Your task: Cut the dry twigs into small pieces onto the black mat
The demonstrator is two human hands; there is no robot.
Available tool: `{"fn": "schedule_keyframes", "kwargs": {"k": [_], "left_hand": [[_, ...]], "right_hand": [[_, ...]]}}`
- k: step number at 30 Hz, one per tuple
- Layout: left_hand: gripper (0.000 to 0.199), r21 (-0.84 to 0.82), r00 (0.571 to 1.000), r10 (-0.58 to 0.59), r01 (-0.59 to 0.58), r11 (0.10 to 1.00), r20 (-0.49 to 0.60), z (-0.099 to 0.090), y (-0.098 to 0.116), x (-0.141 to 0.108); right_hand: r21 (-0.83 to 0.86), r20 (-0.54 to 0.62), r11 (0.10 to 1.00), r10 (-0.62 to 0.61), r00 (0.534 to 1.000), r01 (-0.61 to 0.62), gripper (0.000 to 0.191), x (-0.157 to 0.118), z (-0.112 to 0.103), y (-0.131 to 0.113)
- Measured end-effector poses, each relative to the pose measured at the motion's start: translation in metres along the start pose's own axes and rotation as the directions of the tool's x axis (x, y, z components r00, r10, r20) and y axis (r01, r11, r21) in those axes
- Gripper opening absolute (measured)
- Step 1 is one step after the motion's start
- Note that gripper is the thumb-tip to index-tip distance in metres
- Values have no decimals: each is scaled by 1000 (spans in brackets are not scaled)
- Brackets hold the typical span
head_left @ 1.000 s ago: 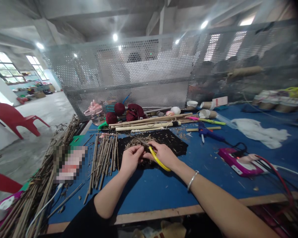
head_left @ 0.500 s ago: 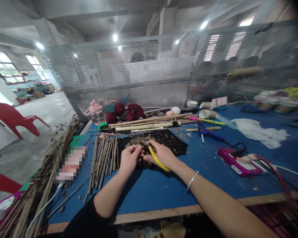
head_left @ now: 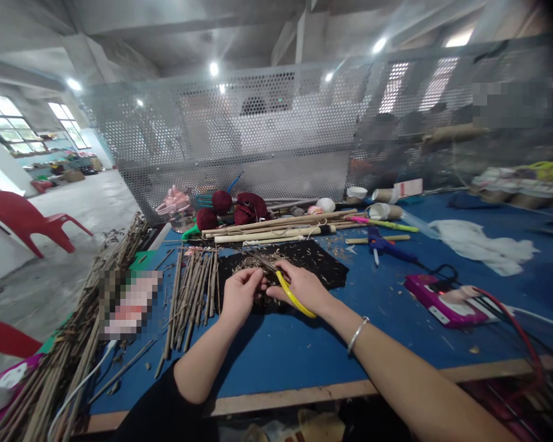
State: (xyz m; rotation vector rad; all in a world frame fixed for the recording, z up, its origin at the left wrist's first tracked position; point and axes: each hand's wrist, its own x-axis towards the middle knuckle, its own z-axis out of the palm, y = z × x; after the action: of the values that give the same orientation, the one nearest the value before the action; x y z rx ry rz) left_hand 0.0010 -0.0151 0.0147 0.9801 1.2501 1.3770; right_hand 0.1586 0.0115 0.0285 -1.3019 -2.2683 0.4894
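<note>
Yellow-handled scissors (head_left: 296, 301) are in my right hand (head_left: 306, 287), their dark blades pointing up and left over a black cloth (head_left: 329, 270). My left hand (head_left: 240, 293) is pinched closed just left of the blades; whatever its fingertips hold is too small to make out. Under and behind both hands, many small brown plant cuttings (head_left: 244, 263) are heaped and scattered on the cloth. Left of my left hand lies a row of cut dry stalks (head_left: 191, 301), side by side on the blue tabletop (head_left: 276, 362).
A long bundle of dry stalks (head_left: 69, 350) fills the left edge beside a blurred-out phone-like item. Behind the cloth lie sticks (head_left: 276, 230) and dark red yarn balls (head_left: 251, 209). A blue glue gun (head_left: 387, 245) and purple power strip (head_left: 447, 304) with cords sit right.
Almost nothing differs. Both hands and the scissors stay in nearly the same place over the cloth.
</note>
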Motion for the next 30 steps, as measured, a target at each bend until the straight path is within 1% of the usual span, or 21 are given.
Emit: {"fn": "schedule_keyframes", "kwargs": {"k": [4,8,13,16,19,23,26,30], "left_hand": [[36,-1,1000,4,-4,1000,10,0,0,0],[38,20,999,-2,2,1000,32,0,0,0],[36,87,998,-54,53,995,15,1,-1,0],[32,134,998,-65,61,989,23,1,-1,-1],[32,138,998,-55,52,989,21,0,-1,-1],[33,109,1000,-14,12,994,12,-1,-1,0],[35,69,1000,-9,8,998,14,-1,-3,1],[35,87,999,-5,2,996,37,-1,-4,1]], "right_hand": [[2,11,999,-34,999,34,53,-1,1,-1],[1,1,1000,-2,1000,2,50,1,4,2],[42,-10,999,15,1000,-15,46,3,5,7],[51,-28,999,10,1000,-9,43,4,5,10],[45,-30,999,-11,999,12,40,4,6,11],[15,-39,1000,12,999,-11,49,2,3,6],[4,-23,1000,15,1000,-15,56,1,0,2],[-3,-24,1000,2,1000,-2,56,1,1,2]]}}
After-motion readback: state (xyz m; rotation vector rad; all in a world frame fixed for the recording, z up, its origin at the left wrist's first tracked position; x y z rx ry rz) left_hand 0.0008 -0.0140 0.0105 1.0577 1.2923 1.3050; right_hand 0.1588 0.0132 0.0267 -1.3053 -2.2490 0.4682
